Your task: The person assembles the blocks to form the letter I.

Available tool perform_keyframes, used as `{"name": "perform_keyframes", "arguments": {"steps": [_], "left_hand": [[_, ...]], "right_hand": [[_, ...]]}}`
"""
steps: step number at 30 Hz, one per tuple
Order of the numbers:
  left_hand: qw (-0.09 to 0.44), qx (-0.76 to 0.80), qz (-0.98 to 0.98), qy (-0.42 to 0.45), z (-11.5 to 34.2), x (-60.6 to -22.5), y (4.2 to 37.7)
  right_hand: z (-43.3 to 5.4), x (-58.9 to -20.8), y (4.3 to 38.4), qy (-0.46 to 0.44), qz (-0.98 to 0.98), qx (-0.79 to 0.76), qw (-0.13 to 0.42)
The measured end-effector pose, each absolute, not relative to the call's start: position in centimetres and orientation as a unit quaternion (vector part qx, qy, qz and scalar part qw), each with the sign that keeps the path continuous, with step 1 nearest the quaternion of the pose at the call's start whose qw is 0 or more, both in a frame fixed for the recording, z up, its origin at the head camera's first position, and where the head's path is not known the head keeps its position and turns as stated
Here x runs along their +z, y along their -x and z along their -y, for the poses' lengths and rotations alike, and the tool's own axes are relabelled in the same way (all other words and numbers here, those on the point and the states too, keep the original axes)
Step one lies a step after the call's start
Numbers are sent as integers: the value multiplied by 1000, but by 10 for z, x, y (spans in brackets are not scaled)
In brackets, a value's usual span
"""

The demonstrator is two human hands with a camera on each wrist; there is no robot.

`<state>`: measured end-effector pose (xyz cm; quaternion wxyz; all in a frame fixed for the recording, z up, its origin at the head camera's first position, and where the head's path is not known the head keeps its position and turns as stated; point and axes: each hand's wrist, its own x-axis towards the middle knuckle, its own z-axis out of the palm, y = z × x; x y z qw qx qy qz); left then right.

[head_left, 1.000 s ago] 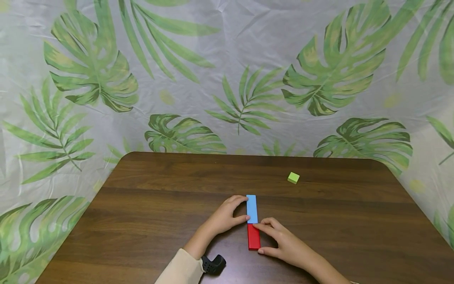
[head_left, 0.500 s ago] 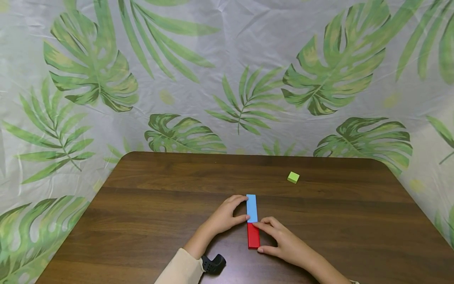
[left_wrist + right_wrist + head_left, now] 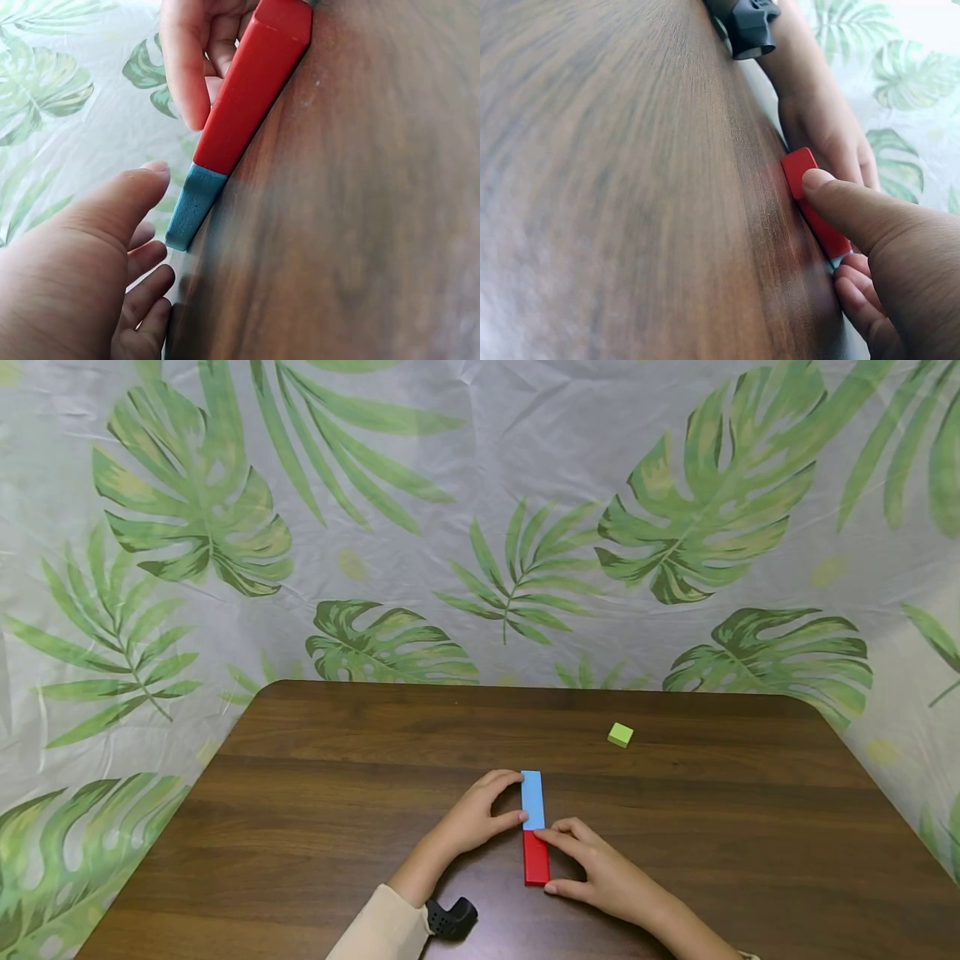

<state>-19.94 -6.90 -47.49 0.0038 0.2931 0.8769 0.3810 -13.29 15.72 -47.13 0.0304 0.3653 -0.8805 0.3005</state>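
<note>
A light blue rectangular block point(image 3: 532, 802) and a red rectangular block point(image 3: 536, 860) lie flat on the table, end to end and touching, blue on the far side. My left hand point(image 3: 471, 817) holds the blue block from its left, fingertips near the far corner and thumb on the long edge. From the right, my right hand point(image 3: 606, 872) grips the red block, its index finger by the joint and its thumb at the near corner. The right wrist view shows that thumb point(image 3: 821, 180) against the red block. Some of the left fingers are hidden in the head view.
A small green block point(image 3: 620, 735) sits farther back, right of centre on the brown wooden table point(image 3: 337, 735). On my left wrist is a black strap-like device point(image 3: 452, 918). Behind the table hangs a leaf-patterned cloth point(image 3: 525, 468).
Both blocks have slid very slightly away from me, the red one a touch more. My left thumb has shifted a little forward along the blue block. Otherwise the hands hold their places.
</note>
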Motion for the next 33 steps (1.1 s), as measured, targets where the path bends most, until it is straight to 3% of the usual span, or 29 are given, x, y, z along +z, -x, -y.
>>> {"name": "perform_keyframes", "arguments": {"steps": [14,33], "left_hand": [[-10,377,-873,-309,71,-473,193],[17,344,-874,-342,72,-474,183]], "right_hand": [[-157,-472,134,-367,878,306,31],[-158,-472,133,-368,876,310,33]]}}
